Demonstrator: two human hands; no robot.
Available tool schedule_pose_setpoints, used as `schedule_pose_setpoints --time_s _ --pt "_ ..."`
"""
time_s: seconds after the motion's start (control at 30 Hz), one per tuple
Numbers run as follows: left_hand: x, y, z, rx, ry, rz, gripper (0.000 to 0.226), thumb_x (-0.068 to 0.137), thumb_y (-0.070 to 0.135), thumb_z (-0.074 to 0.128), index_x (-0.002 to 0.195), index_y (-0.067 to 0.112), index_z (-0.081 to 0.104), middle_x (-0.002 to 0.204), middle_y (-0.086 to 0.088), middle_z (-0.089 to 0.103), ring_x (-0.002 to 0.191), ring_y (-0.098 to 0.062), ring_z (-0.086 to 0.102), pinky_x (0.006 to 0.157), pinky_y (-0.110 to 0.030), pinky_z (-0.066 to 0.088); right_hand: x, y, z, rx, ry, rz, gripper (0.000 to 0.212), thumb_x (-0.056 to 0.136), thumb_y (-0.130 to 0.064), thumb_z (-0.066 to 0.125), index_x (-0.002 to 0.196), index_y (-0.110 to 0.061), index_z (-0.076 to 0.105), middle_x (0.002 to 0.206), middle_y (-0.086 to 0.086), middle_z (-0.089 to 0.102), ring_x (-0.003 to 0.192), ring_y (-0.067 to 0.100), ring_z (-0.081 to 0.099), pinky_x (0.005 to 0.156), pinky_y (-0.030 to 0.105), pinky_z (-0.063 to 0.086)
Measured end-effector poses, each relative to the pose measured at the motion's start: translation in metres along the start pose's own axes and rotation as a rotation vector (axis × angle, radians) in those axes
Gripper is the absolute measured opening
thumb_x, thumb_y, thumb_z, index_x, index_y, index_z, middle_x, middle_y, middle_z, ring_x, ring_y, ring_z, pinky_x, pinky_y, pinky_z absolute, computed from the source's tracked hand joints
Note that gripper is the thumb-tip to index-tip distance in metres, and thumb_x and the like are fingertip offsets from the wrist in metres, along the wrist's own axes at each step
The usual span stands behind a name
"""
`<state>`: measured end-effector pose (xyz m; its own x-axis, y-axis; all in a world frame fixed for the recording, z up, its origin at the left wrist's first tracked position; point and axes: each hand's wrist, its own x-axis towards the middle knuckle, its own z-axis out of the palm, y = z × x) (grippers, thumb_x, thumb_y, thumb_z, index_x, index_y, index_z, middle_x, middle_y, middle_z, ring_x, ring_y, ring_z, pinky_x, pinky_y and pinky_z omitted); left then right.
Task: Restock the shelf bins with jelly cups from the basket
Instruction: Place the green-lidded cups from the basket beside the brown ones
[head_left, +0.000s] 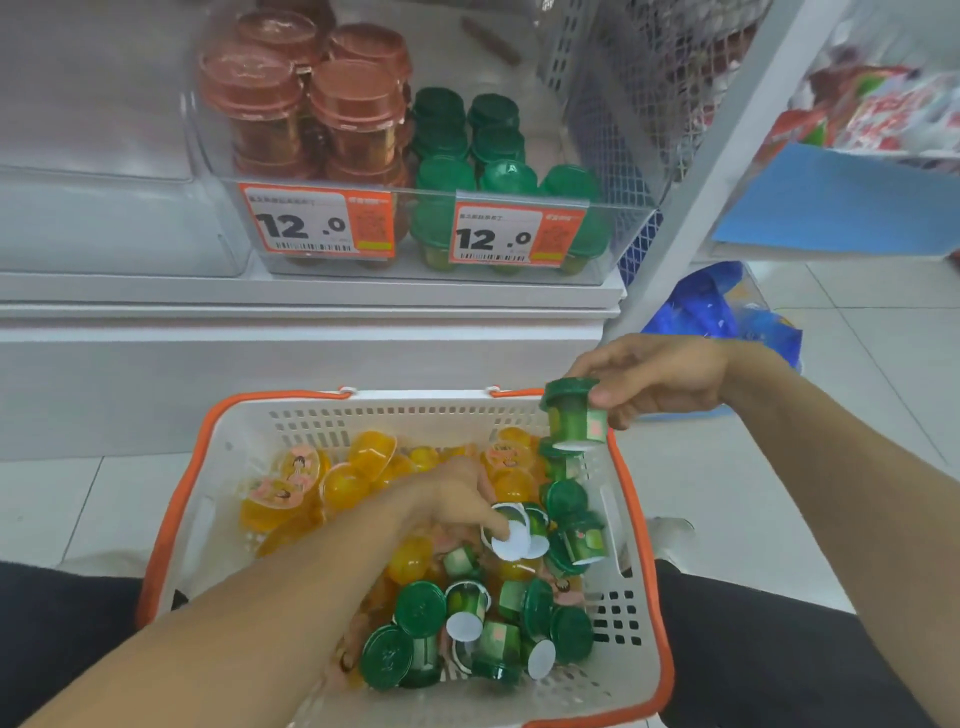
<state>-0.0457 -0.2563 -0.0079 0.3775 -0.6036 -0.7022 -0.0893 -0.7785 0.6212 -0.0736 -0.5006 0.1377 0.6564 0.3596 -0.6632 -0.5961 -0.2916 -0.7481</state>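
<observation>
1. Basket first, as our landmark: the white perforated plastic basket with orange rim and handles (218, 415) sits on the floor between our knees, below the shelf. Its left half holds loose yellow-orange jelly cups (358, 462); its right half and near corner hold a heap of green-lidded jelly cups (421, 608).

2. Our left hand (457, 499) reaches down into the middle of the basket, fingers curled onto a green cup with a white base (511, 535) in the heap. We cannot tell whether the grip has closed or the fingertips only touch it.

3. Above the basket, on the shelf, the clear plastic bin (605, 228) holds stacked brown-lidded cups (358, 104) at its left and green-lidded cups (493, 130) at its right, each behind a white and orange price tag (317, 221).

4. Our right hand (654, 379) hovers over the basket's far right corner, thumb and fingers pinching a green-lidded jelly cup (574, 415) by its lid, clear of the pile.

5. We judge the step to be picking green cups. Next, the lifted cup should travel up from the basket to the green rows and be set upright there.
</observation>
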Motion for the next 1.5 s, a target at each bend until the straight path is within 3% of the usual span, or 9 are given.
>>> schedule_pose_setpoints --time_s 0.17,0.3,0.5,0.67,0.77,0.9,1.1,1.3,1.5 --pt "-0.041 0.047 -0.048 -0.924 -0.315 0.264 0.041 0.074 0.003 0.075 0.112 0.010 0.059 0.108 -0.015 0.065 0.098 -0.029 0.063 0.081 -0.041 0.057 -0.026 -0.027 -0.011 0.190 -0.064 -0.239 0.069 0.065 -0.027 0.092 0.117 0.003 0.057 0.104 0.020 0.058 0.081 0.022 0.061 0.067 0.025 0.053" --pt "-0.069 0.080 -0.080 -1.198 -0.577 0.538 0.055 0.066 0.016 0.065 0.119 0.006 0.062 0.106 -0.020 0.058 0.093 -0.038 0.060 0.083 -0.052 0.053 -0.039 -0.044 -0.008 0.277 -0.058 -0.476 0.071 0.071 -0.015 0.086 0.134 -0.004 0.055 0.126 0.021 0.056 0.106 0.035 0.055 0.085 0.041 0.044" --pt "-0.105 0.119 -0.093 -1.080 -0.338 0.548 0.059 0.084 0.061 0.049 0.105 0.009 0.069 0.084 -0.015 0.052 0.070 -0.030 0.051 0.044 -0.022 0.033 -0.046 -0.064 0.005 0.376 -0.132 -0.672 0.079 0.077 -0.008 0.078 0.148 -0.006 0.042 0.140 0.020 0.052 0.124 0.034 0.053 0.104 0.043 0.040" --pt "-0.115 0.137 -0.085 -1.081 -0.172 0.600 0.046 0.079 0.061 0.069 0.107 0.024 0.068 0.081 -0.008 0.052 0.070 -0.026 0.047 0.038 -0.021 0.026 -0.049 -0.075 0.012 0.254 -0.112 -0.695 0.079 0.083 -0.001 0.066 0.154 -0.004 0.029 0.153 0.025 0.035 0.135 0.044 0.039 0.114 0.054 0.026" --pt "-0.120 0.141 -0.087 -1.110 -0.035 0.589 0.045 0.079 0.058 0.070 0.105 0.021 0.068 0.077 -0.006 0.054 0.065 -0.024 0.054 0.038 -0.021 0.022 -0.053 -0.084 0.015 0.175 0.122 -0.677 0.072 0.085 -0.023 0.070 0.150 -0.015 0.040 0.150 0.022 0.043 0.128 0.049 0.042 0.105 0.053 0.031" --pt "-0.122 0.144 -0.091 -1.134 0.122 0.597 0.038 0.075 0.056 0.068 0.093 0.023 0.073 0.073 -0.005 0.058 0.062 -0.022 0.053 0.041 -0.023 0.021 -0.055 -0.104 0.032 -0.048 0.663 -0.646 0.059 0.072 -0.060 0.077 0.120 -0.026 0.070 0.120 0.011 0.068 0.098 0.021 0.061 0.079 0.037 0.045" --pt "-0.123 0.144 -0.096 -1.084 0.237 0.636 0.034 0.082 0.053 0.064 0.100 0.025 0.070 0.072 0.002 0.062 0.058 -0.015 0.053 0.042 -0.024 0.025 -0.061 -0.132 0.052 -0.411 0.834 -0.611 0.019 0.087 -0.034 0.072 0.099 -0.020 0.076 0.092 -0.005 0.077 0.086 0.010 0.071 0.077 0.022 0.054" --pt "-0.131 0.143 -0.104 -1.159 0.199 0.609 0.032 0.089 0.052 0.059 0.094 0.024 0.073 0.074 -0.003 0.062 0.061 -0.021 0.052 0.041 -0.024 0.025 -0.058 -0.151 0.050 -0.308 0.859 -0.579 0.015 0.083 -0.025 0.078 0.095 -0.016 0.078 0.088 0.000 0.077 0.084 0.009 0.071 0.084 0.025 0.054" --pt "-0.134 0.137 -0.111 -1.224 0.168 0.522 0.032 0.094 0.040 0.057 0.089 0.009 0.062 0.071 -0.010 0.060 0.059 -0.027 0.053 0.041 -0.023 0.024 -0.037 -0.178 0.015 -0.348 1.136 -0.486 0.024 0.081 -0.022 0.082 0.103 -0.023 0.076 0.103 0.001 0.074 0.099 0.018 0.069 0.092 0.032 0.052"
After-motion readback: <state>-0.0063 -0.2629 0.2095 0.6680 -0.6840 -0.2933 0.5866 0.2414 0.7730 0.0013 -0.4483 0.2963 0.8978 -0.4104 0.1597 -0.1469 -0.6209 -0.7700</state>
